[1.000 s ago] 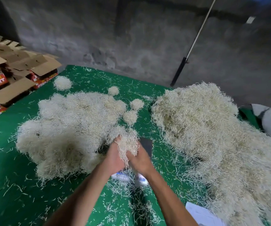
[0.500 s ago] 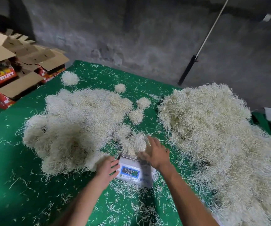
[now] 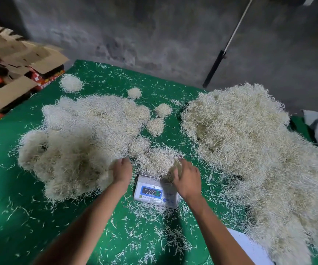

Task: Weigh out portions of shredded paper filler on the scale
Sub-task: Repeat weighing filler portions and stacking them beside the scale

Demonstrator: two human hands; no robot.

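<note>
Small white scale (image 3: 155, 190) sits on the green-covered desk (image 3: 10, 197) between two heaps, display facing the person, presumably so the reading shows while both hands work. A portion (image 3: 157, 161) of shredded paper filler rests on the pan, spilling over its far edge.

Big heap (image 3: 250, 150) to the right looks like unsorted stock. Left mound (image 3: 81, 142) and the small round tufts (image 3: 163, 110) beyond it read as finished portions set aside.

Right hand (image 3: 187, 178) lies against the portion's right flank, fingers curled into the strands; its grip looks to be pinching filler, likely trimming or steadying. Left hand (image 3: 122, 170) is at the left mound's edge, just beside the portion; fingers bent downward, whether that grip pinches anything cannot be told.

Cardboard boxes (image 3: 10, 73) stand off the desk's far left corner.
</note>
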